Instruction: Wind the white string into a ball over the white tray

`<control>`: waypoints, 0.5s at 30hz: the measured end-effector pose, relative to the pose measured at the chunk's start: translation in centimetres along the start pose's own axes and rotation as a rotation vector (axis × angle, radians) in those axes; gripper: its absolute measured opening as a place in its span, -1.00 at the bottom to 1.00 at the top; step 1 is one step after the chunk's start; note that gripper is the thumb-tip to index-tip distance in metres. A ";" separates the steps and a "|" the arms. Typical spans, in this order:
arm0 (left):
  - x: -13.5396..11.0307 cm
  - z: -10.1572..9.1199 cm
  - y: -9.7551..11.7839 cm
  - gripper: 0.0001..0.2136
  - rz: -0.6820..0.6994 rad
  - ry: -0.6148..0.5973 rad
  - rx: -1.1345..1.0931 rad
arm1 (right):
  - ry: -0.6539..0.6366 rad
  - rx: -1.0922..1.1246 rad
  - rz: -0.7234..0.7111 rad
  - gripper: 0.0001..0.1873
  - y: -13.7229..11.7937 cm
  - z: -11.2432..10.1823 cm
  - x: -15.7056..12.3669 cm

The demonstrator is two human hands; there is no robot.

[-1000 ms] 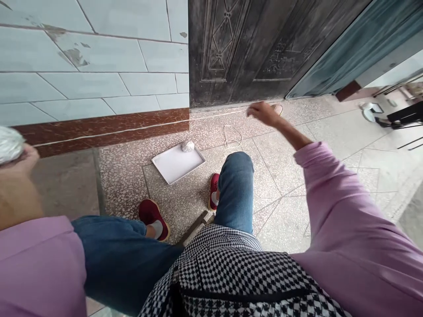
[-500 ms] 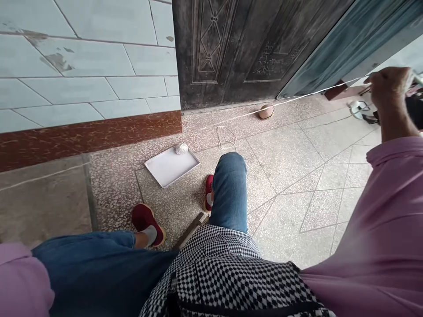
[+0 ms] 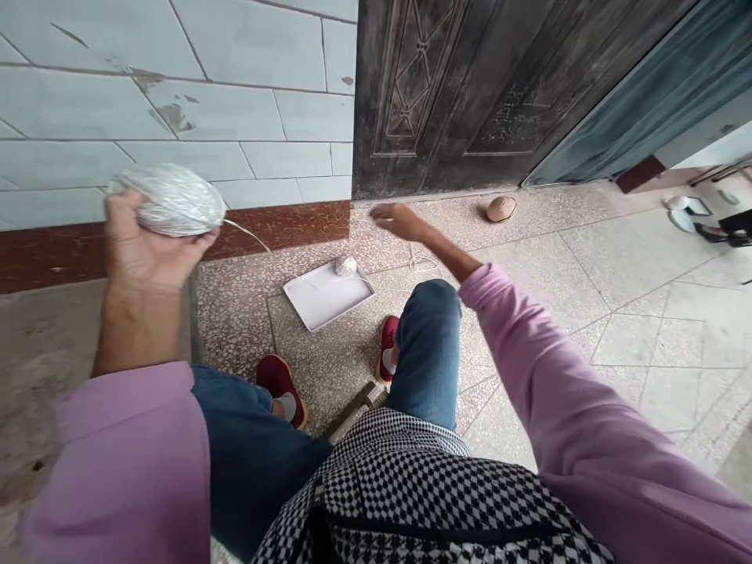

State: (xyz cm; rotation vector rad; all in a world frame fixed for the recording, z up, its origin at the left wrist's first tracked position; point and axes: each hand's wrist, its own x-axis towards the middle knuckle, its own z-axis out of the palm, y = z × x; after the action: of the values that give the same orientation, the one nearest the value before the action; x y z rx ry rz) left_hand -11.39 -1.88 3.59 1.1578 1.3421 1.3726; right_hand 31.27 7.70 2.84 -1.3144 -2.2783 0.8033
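A large ball of shiny white twine (image 3: 181, 202) rests in my left hand (image 3: 153, 254), its fingers curled round it from below, at the left before the tiled wall. A loose strand leaves the ball's right side and fades from sight above the floor. My right hand (image 3: 400, 221) reaches in at the middle, over the floor by the dark door. Its fingers are smeared by motion, so whether twine lies between them is unclear. On the floor below, a smaller ball of white twine (image 3: 346, 266) sits in the back right of a shallow white tray (image 3: 317, 309).
A loop of cord (image 3: 424, 263) lies on the speckled floor under my right forearm. A round tan object (image 3: 500, 208) stands by the door (image 3: 470, 94). My knees and red shoes are close to the tray, with a wooden bar (image 3: 351, 407) between my legs.
My right hand has swept from the far right, where it held a taut strand, back to the middle. My left hand has come into view with the large twine ball.
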 end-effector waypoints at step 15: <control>2.2 1.9 -5.0 -0.15 -0.062 0.280 -0.159 | -0.317 0.600 -0.346 -0.46 -11.1 16.3 2.6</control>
State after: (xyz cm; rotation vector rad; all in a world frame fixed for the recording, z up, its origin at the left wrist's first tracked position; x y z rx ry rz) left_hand -10.09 0.81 -1.35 0.8349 1.4193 1.6083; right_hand 13.28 0.91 -2.18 -0.5386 -2.1330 1.4872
